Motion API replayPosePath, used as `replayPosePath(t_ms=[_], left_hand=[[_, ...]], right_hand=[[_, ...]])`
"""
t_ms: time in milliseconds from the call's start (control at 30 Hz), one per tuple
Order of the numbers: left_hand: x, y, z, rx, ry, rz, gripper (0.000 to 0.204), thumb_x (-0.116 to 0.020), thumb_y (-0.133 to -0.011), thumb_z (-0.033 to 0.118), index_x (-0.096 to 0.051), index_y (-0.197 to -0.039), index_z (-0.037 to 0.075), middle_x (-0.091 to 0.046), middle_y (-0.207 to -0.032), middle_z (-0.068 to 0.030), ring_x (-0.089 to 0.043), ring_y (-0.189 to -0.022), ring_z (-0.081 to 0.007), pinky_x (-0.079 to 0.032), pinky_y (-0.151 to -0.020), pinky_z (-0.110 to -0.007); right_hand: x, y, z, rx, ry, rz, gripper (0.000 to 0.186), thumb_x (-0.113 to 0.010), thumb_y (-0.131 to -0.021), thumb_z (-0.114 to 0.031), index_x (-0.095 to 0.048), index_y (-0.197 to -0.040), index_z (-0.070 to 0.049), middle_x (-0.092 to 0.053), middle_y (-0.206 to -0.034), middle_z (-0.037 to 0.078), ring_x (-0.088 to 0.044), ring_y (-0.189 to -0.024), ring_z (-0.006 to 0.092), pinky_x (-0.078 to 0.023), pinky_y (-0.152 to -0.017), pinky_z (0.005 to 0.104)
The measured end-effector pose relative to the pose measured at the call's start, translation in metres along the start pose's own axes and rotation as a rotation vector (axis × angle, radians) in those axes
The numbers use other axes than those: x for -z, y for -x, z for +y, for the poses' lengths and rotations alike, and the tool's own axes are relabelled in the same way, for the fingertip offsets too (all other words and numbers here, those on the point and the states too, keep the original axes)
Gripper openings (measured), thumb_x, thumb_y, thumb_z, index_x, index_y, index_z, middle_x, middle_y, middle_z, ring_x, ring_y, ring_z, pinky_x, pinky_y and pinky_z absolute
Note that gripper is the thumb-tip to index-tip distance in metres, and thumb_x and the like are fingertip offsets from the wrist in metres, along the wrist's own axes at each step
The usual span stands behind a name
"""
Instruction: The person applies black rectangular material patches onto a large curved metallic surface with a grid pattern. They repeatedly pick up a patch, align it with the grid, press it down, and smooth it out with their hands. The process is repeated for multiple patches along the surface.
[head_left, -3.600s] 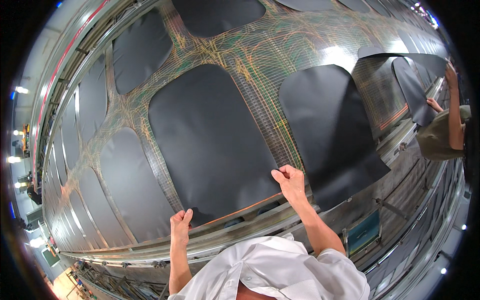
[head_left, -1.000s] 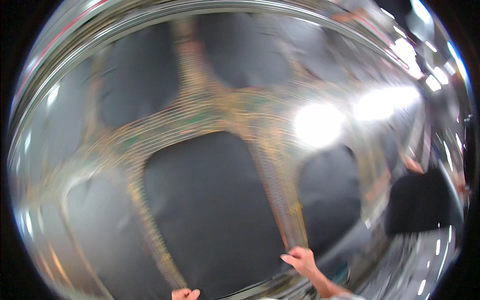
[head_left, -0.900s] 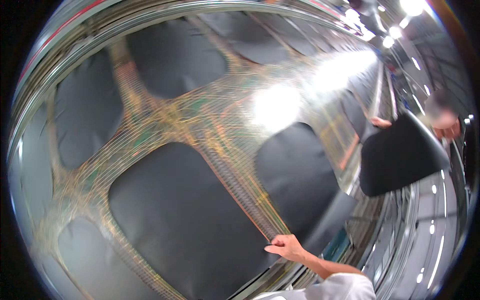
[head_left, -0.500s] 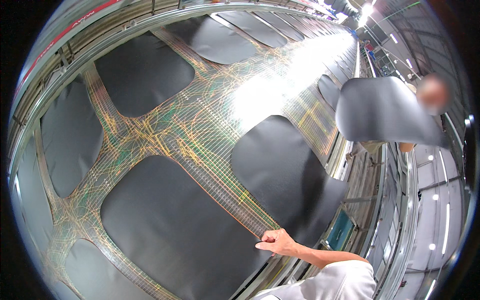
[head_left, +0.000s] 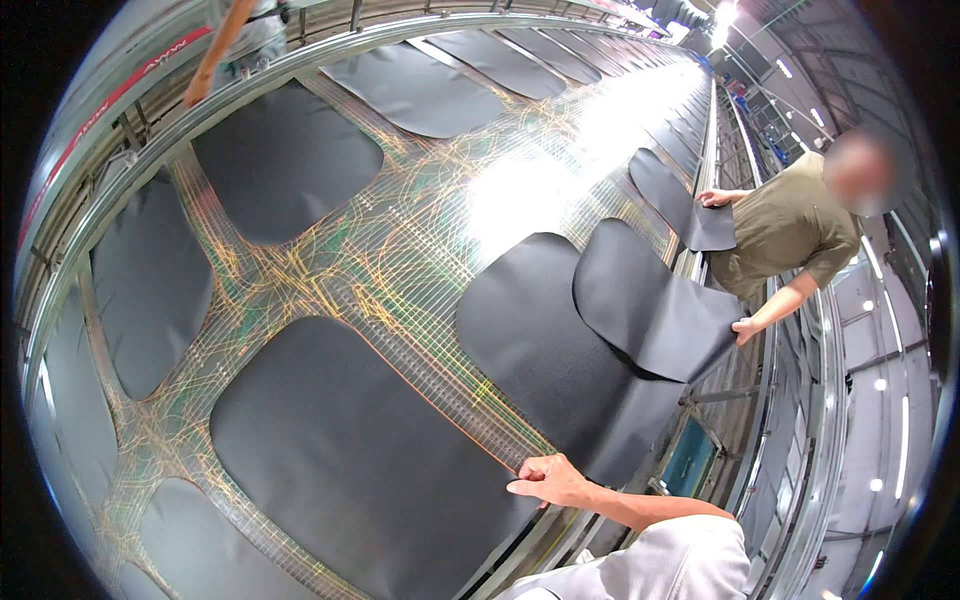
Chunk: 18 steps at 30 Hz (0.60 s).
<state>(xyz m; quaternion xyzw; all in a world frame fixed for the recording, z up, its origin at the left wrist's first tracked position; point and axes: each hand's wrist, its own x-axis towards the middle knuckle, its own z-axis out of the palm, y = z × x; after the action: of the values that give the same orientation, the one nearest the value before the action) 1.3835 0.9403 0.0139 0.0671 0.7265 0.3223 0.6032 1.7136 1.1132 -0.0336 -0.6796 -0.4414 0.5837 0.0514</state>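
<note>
My right hand [head_left: 550, 481] is closed, thumb and fingers pinching the right-hand edge of a large black sheet [head_left: 350, 440] with rounded corners. The sheet lies flat, an orange line running along its edge. My left hand is out of view. To the right lies another black sheet [head_left: 530, 320]. Over its far part a co-worker [head_left: 785, 220] holds a folded black sheet [head_left: 660, 305] by its near edge with one hand [head_left: 745, 331]. The co-worker's other hand [head_left: 712, 198] rests at a small black flap.
The long table top [head_left: 400, 240] is covered in orange, yellow and green lines, with several black sheets lying across it. Metal rails [head_left: 330, 50] border it. Bright glare hides its middle. Another person's arm [head_left: 225, 45] shows at the far left rail.
The co-worker has brought the raised black sheet down over the neighbouring sheet and leaned in. An arm has appeared beyond the far left rail. My right hand keeps its pinch.
</note>
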Motion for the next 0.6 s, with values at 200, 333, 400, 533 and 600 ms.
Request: replayPosePath(t_ms=[200, 333, 400, 533, 600], left_hand=[[-0.021, 0.007, 0.001, 0.077, 0.042, 0.018, 0.042, -0.064, -0.097, 0.022, -0.047, -0.063, 0.006, -0.04, -0.057, 0.0035, -0.036, -0.052, -0.0067, -0.041, -0.048, -0.027], [-0.032, 0.009, 0.026, 0.006, -0.014, -0.012, 0.041, -0.063, -0.097, 0.022, -0.048, -0.064, 0.005, -0.04, -0.058, 0.0031, -0.036, -0.053, -0.0071, -0.05, -0.054, -0.028], [-0.024, -0.005, 0.046, 0.018, 0.051, -0.084, 0.039, -0.064, -0.097, 0.024, -0.052, -0.065, 0.005, -0.042, -0.058, 0.0029, -0.038, -0.054, -0.0071, -0.048, -0.053, -0.029], [0.037, -0.086, 0.0, -0.103, -0.198, -0.298, 0.052, -0.067, -0.092, 0.043, -0.048, -0.059, 0.008, -0.05, -0.057, 0.0017, -0.063, -0.055, -0.011, -0.049, -0.049, -0.026], [0.044, -0.091, 0.003, -0.103, -0.154, -0.301, 0.051, -0.066, -0.093, 0.046, -0.047, -0.063, 0.009, -0.049, -0.056, 0.0017, -0.058, -0.053, -0.009, -0.05, -0.049, -0.026]], right_hand=[[0.013, -0.003, 0.012, -0.015, -0.007, 0.007, 0.034, -0.076, -0.086, -0.029, -0.067, -0.089, 0.003, -0.064, -0.07, 0.005, -0.061, -0.06, 0.0104, -0.055, -0.049, 0.0272], [0.023, -0.009, 0.003, 0.003, 0.012, 0.03, 0.036, -0.075, -0.087, -0.032, -0.066, -0.089, 0.003, -0.064, -0.07, 0.006, -0.063, -0.059, 0.0119, -0.055, -0.05, 0.0278], [0.023, 0.0, -0.009, 0.019, 0.054, 0.084, 0.037, -0.075, -0.087, -0.035, -0.066, -0.086, 0.001, -0.064, -0.069, 0.006, -0.064, -0.054, 0.0138, -0.052, -0.049, 0.0284], [-0.008, 0.01, 0.009, 0.153, -0.024, 0.297, 0.032, -0.073, -0.085, -0.021, -0.058, -0.072, 0.005, -0.056, -0.064, 0.007, -0.057, -0.049, 0.0148, -0.049, -0.038, 0.0294], [-0.023, 0.029, -0.029, 0.148, 0.008, 0.246, 0.03, -0.076, -0.087, -0.022, -0.061, -0.076, 0.002, -0.06, -0.066, 0.007, -0.051, -0.062, 0.0166, -0.047, -0.059, 0.0377]])
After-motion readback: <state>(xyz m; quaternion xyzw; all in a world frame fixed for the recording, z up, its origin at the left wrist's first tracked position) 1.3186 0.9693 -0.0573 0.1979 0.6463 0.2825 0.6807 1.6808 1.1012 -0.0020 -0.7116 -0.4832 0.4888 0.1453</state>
